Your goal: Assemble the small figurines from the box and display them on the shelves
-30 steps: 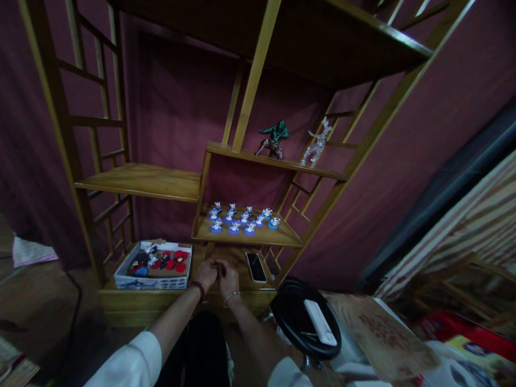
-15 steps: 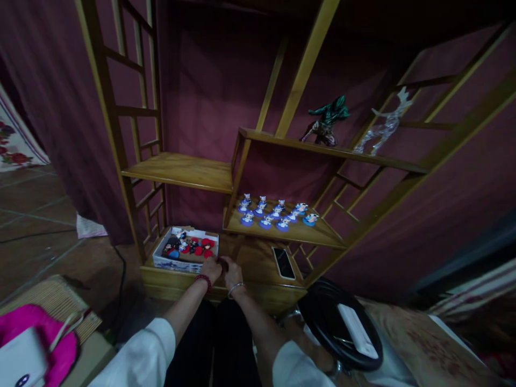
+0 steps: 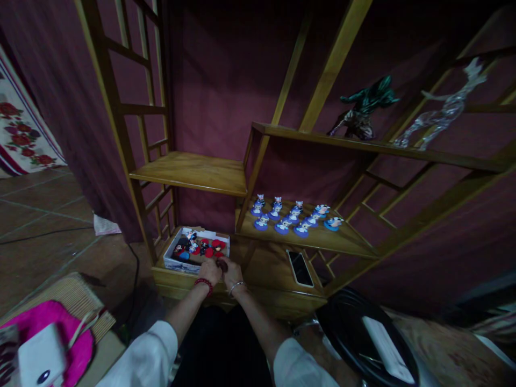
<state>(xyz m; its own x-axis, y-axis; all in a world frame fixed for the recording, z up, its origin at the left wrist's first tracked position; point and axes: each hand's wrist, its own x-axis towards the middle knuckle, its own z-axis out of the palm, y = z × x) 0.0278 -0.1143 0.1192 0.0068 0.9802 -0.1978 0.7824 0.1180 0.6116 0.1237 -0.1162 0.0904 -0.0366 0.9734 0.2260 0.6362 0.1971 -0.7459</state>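
My left hand (image 3: 210, 270), with a red bead bracelet, and my right hand (image 3: 233, 273), with a silvery bangle, meet at the front right corner of a shallow cardboard box (image 3: 183, 265). Between my fingers is a small dark reddish-brown thing (image 3: 222, 264), mostly covered; its kind does not show. Both hands are closed around it. Inside the box lie several small figurines (image 3: 203, 247) with red, black, white and blue parts. On the low shelf to the right, several figurines on purple and blue bases (image 3: 283, 226) stand upright in rows.
A phone (image 3: 300, 268) lies on the bottom board of the wooden shelf unit (image 3: 189, 169). Higher up stand a green-caped figure (image 3: 365, 110) and a clear deer figure (image 3: 443, 110). A black round stool (image 3: 363, 333) carries a white box (image 3: 389, 349). A white device (image 3: 42, 357) sits at left.
The view has shifted and turned a little, so the shelves sit further right and larger in the picture. My hands stay together at the box corner, around the same small thing.
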